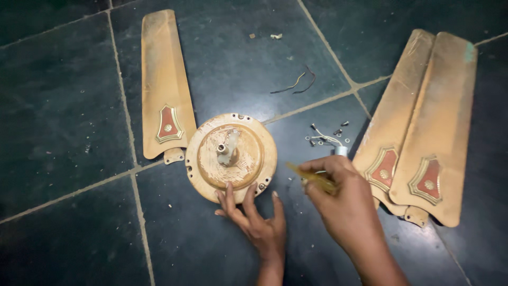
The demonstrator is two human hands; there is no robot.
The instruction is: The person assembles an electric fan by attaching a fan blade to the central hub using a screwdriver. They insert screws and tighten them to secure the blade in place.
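**Technician:** Left hand [257, 220] lies flat at lower centre of the frame, fingers spread apart, with the fingertips resting on the near rim of the fan motor housing [231, 157]. It grips nothing. Right hand [344, 204], just right of it, is closed around a screwdriver with a translucent yellow handle [312, 177]; the tip is hidden.

**Trainee:** How should the housing be steadied?

**Technician:** Judging by the position, keep downward pressure on the rim so the round body cannot turn on the smooth tile, and hold the driver square to each screw.

**Trainee:** Surfaces?

**Technician:** The housing is a round, dusty, tan metal disc with a raised centre and short shaft. One long tapered blade [162, 85] sits at upper left, its bracket beside the housing; two overlapping blades [423, 127] lie at right, each with a red-and-gold emblem. Small screws and washers [328, 135] lie between, and loose wire [296, 83] lies above, on the dark, glossy floor tiles [63, 132].
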